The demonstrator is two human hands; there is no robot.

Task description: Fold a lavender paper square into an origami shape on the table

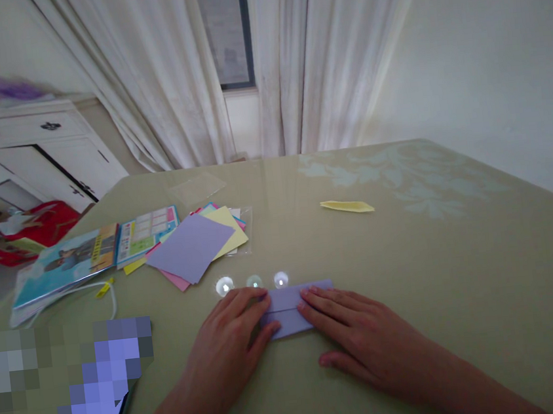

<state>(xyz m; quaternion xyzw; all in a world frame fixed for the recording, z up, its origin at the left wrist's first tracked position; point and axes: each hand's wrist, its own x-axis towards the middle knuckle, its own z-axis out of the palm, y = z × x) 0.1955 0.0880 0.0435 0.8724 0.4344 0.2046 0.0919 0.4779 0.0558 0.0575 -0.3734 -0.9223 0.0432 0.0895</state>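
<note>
A folded strip of purple paper [290, 309] lies flat on the table in front of me, with a crease running along its length. My left hand [235, 333] grips its left end, the index finger near the far edge and the thumb at the near edge. The outstretched fingers of my right hand [356, 327] press down on the right part of the strip, while that thumb rests apart on the table. Part of each end is hidden under my fingers.
Left of centre lies a stack of coloured paper sheets [192, 247] beside a booklet [69, 258]. A folded yellow paper piece [347, 207] sits farther back. A white cable [75, 288] and a device with a blurred screen [93, 391] are at the near left.
</note>
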